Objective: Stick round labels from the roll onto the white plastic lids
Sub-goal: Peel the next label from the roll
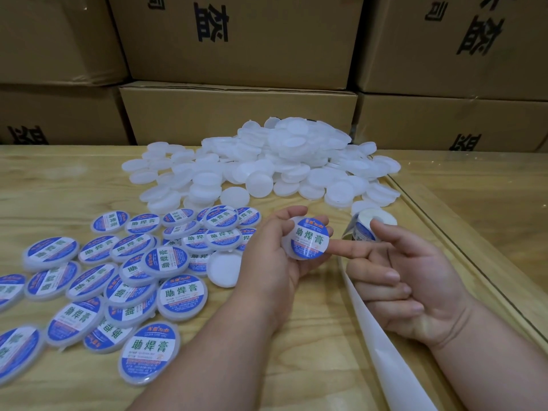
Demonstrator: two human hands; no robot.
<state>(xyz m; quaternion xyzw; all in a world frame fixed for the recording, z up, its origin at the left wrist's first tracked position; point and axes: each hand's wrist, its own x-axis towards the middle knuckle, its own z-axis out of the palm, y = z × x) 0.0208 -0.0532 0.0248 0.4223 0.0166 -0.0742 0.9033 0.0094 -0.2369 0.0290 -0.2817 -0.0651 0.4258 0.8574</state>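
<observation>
My left hand [274, 256] grips a white plastic lid [308, 238] that carries a round blue and white label, face towards me. My right hand [415, 280] is palm up just right of it. Its index finger stretches out and its tip touches the lid's lower right edge, while the other fingers curl loosely and hold nothing. The label roll [370, 223] lies on the table behind my right hand. Its bare backing strip [382, 345] trails towards me under my right wrist.
A heap of plain white lids [267, 167] lies at the back of the wooden table [74, 185]. Several labelled lids [118, 277] are spread at the left, with one plain lid [225, 268] among them. Stacked cardboard boxes [237, 111] wall the far side. A glass edge [462, 262] runs along the right.
</observation>
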